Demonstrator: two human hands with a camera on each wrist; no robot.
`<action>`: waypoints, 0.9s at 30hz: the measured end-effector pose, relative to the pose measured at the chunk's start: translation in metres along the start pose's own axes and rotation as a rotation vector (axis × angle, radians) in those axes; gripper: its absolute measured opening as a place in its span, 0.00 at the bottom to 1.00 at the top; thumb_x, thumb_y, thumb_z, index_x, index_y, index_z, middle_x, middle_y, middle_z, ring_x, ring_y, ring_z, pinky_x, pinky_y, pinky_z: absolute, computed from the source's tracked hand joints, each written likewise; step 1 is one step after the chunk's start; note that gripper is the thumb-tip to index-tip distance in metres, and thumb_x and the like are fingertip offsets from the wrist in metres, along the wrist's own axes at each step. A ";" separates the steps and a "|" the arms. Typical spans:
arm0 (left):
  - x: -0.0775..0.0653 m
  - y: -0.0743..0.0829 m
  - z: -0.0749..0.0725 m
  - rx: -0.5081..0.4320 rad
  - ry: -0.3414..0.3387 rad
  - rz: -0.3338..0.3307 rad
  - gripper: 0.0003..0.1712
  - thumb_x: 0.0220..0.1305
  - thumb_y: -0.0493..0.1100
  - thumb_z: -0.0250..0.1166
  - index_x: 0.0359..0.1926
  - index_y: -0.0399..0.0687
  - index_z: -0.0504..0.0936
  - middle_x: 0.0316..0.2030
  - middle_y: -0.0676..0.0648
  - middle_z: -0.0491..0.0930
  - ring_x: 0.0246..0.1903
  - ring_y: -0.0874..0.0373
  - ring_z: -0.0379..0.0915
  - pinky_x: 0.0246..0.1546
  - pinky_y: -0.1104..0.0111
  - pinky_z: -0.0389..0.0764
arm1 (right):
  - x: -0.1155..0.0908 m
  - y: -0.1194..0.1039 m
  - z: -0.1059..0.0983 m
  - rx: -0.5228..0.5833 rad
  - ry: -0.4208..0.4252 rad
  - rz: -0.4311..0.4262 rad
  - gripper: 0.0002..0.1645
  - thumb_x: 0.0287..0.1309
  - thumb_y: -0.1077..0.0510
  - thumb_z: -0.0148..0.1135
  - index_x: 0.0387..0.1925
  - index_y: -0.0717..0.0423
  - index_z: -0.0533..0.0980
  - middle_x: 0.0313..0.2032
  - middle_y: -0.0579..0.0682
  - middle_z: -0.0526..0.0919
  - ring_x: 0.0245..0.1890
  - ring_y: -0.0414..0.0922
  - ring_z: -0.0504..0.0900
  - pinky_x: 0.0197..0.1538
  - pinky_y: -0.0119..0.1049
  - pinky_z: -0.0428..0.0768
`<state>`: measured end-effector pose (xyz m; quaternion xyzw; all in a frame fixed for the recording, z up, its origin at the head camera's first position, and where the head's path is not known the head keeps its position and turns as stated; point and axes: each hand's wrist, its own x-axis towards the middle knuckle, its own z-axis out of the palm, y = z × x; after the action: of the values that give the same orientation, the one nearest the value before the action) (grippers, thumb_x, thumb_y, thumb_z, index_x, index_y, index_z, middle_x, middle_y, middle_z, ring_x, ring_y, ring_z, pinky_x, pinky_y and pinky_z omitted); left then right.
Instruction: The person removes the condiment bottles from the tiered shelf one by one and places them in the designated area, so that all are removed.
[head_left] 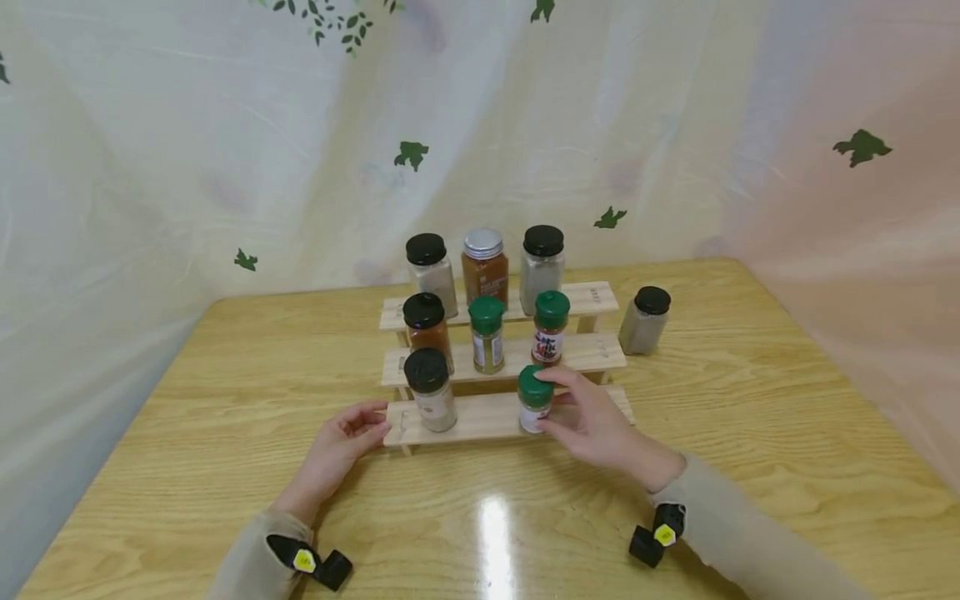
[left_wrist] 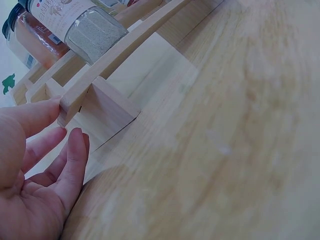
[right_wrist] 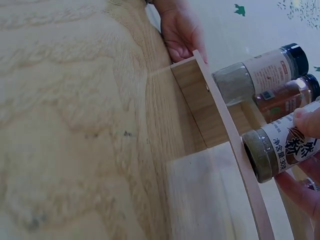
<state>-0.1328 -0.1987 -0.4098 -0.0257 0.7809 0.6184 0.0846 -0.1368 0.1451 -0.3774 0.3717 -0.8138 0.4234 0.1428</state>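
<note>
On the front step of a three-tier wooden spice rack (head_left: 480, 410), my right hand (head_left: 600, 423) grips a small green-capped spice jar (head_left: 534, 400) between thumb and fingers. The right wrist view has the jar (right_wrist: 277, 150) with its glass base right at the step's edge and a white printed label. My left hand (head_left: 341, 443) holds the front step's left end; in the left wrist view the thumb and a finger pinch its corner, the other fingers loosely curled below. A black-capped jar (head_left: 431, 396) of pale powder stands near that end of the step.
Two green-capped jars (head_left: 487, 337) and a black-capped orange jar (head_left: 427, 321) stand on the middle step. The top step bears a silver-lidded jar (head_left: 485, 271) between two black-capped ones. Another black-capped jar (head_left: 645, 321) stands on the table (head_left: 750, 400) right of the rack.
</note>
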 end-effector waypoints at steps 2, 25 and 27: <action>0.000 0.000 0.000 0.000 0.004 0.004 0.24 0.64 0.35 0.61 0.59 0.30 0.71 0.40 0.48 0.76 0.36 0.68 0.73 0.38 0.77 0.77 | -0.002 0.001 -0.004 -0.018 0.013 0.008 0.39 0.42 0.76 0.69 0.56 0.61 0.63 0.49 0.63 0.77 0.44 0.54 0.80 0.44 0.40 0.82; 0.001 -0.002 -0.001 -0.007 0.010 0.010 0.23 0.63 0.33 0.61 0.58 0.29 0.71 0.39 0.49 0.75 0.36 0.68 0.73 0.38 0.77 0.77 | -0.025 0.011 -0.043 -0.097 0.082 0.086 0.39 0.39 0.79 0.69 0.55 0.63 0.65 0.49 0.63 0.76 0.48 0.29 0.74 0.41 0.37 0.83; 0.001 -0.003 0.000 -0.013 0.011 0.012 0.23 0.62 0.33 0.61 0.58 0.29 0.71 0.39 0.49 0.75 0.36 0.68 0.73 0.38 0.77 0.77 | -0.029 0.013 -0.047 -0.093 0.100 0.097 0.39 0.39 0.80 0.68 0.56 0.64 0.65 0.49 0.63 0.76 0.49 0.24 0.70 0.41 0.33 0.82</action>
<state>-0.1339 -0.1995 -0.4129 -0.0249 0.7773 0.6239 0.0764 -0.1307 0.2009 -0.3731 0.3031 -0.8414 0.4096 0.1798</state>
